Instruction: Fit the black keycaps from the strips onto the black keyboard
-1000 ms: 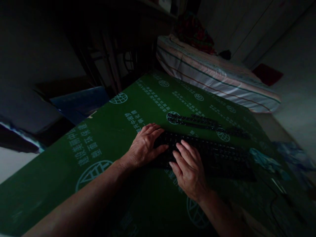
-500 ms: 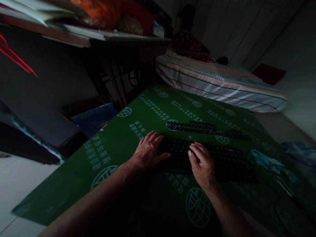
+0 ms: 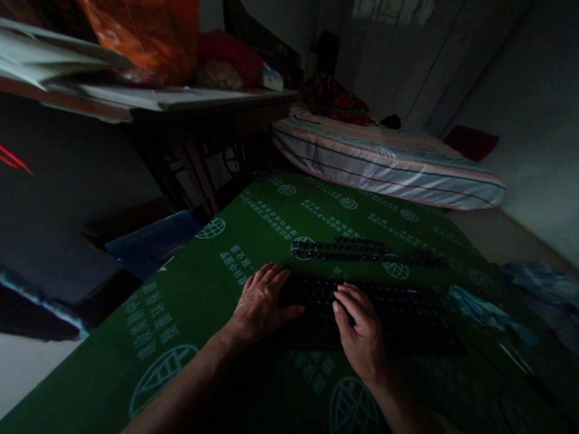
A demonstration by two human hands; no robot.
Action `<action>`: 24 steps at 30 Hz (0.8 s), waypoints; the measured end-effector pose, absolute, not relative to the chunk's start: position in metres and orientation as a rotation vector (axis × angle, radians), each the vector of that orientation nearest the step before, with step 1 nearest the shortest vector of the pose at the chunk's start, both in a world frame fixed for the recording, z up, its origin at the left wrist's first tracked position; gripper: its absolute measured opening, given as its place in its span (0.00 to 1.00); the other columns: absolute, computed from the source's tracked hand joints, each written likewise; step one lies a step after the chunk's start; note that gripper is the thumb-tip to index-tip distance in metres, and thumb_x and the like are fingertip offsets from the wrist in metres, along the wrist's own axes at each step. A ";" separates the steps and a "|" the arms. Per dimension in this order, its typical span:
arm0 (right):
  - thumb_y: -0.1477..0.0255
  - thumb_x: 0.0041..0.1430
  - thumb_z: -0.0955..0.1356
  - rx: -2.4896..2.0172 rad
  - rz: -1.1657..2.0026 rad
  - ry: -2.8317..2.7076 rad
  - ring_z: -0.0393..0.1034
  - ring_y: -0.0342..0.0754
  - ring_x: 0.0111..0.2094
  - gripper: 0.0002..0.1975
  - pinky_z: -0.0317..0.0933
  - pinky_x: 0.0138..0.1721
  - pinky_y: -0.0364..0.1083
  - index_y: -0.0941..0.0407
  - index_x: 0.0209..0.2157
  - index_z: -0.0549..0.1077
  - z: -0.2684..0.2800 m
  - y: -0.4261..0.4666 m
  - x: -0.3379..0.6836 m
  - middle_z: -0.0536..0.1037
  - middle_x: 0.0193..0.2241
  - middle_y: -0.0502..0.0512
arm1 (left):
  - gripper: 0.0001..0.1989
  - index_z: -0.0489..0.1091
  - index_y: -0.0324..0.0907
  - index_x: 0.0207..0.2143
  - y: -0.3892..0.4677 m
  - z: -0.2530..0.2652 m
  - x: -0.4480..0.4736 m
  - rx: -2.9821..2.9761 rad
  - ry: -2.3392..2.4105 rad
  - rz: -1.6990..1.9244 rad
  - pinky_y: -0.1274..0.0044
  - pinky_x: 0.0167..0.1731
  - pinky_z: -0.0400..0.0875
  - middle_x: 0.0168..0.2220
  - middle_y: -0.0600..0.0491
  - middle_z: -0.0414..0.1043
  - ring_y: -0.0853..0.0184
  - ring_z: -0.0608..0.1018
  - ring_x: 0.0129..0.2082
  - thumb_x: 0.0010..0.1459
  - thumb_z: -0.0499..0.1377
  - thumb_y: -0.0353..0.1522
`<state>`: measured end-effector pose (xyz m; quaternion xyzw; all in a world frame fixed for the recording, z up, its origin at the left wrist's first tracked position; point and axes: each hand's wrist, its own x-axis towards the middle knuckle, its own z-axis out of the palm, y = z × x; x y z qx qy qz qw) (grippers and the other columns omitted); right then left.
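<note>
A black computer keyboard [image 3: 407,325] lies on the green printed board. My left hand [image 3: 262,304] rests over the keyboard's left end, thumb and fingers spread. Over the middle of the keys is my right hand [image 3: 359,322], its thumb and fingertips drawn together in a pinch. Whatever is between those fingertips, if anything, is too small and dark to make out. Just beyond the keyboard, several loose black keycaps [image 3: 344,247] lie in rows on the board, with a looser cluster [image 3: 427,258] to their right.
The green board [image 3: 199,283] carries white globe prints. A teal cloth [image 3: 491,310] and a thin shiny tool [image 3: 515,358] lie on its right side. Behind stands a bed [image 3: 389,157]; at left, a desk [image 3: 149,99] holds an orange bag [image 3: 149,42]. The room is dim.
The view has tilted up and shifted slightly, so everything sits lower and further left. Both hands keep nearly the same pose and place on the keyboard.
</note>
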<state>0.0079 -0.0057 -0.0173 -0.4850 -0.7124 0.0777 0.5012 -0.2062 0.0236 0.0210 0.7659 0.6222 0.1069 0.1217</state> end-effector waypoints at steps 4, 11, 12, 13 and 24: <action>0.74 0.60 0.64 -1.193 0.253 -1.702 0.71 0.50 0.46 0.10 0.68 0.48 0.52 0.54 0.41 0.75 -0.010 -0.005 0.010 0.77 0.42 0.58 | 0.38 0.63 0.38 0.56 0.024 0.017 -0.209 2.254 1.813 0.352 0.56 0.57 0.56 0.60 0.41 0.60 0.49 0.58 0.62 0.48 0.58 0.52; 0.71 0.59 0.65 -1.279 0.276 -1.810 0.73 0.47 0.42 0.09 0.68 0.46 0.47 0.55 0.36 0.78 0.022 0.039 0.035 0.78 0.39 0.57 | 0.36 0.65 0.40 0.55 0.023 0.012 -0.212 2.296 1.798 0.449 0.56 0.56 0.59 0.58 0.43 0.64 0.49 0.62 0.60 0.47 0.60 0.50; 0.71 0.59 0.65 -1.295 0.267 -1.838 0.73 0.48 0.41 0.09 0.68 0.46 0.47 0.55 0.36 0.78 0.025 0.051 0.038 0.78 0.38 0.57 | 0.36 0.65 0.41 0.55 0.022 0.012 -0.212 2.300 1.791 0.464 0.56 0.56 0.59 0.58 0.43 0.64 0.48 0.62 0.59 0.48 0.60 0.51; 0.71 0.59 0.64 -1.308 0.248 -1.872 0.73 0.48 0.40 0.10 0.68 0.45 0.48 0.54 0.35 0.78 0.027 0.064 0.042 0.79 0.37 0.56 | 0.36 0.65 0.41 0.55 0.022 0.012 -0.212 2.302 1.784 0.474 0.56 0.55 0.59 0.57 0.43 0.65 0.48 0.63 0.59 0.48 0.60 0.51; 0.76 0.55 0.67 -1.524 0.119 -2.387 0.72 0.47 0.38 0.08 0.64 0.42 0.45 0.52 0.32 0.79 0.016 0.183 0.051 0.79 0.35 0.54 | 0.36 0.66 0.40 0.54 0.026 0.009 -0.217 2.362 1.736 0.506 0.56 0.55 0.61 0.57 0.41 0.65 0.48 0.64 0.58 0.48 0.59 0.52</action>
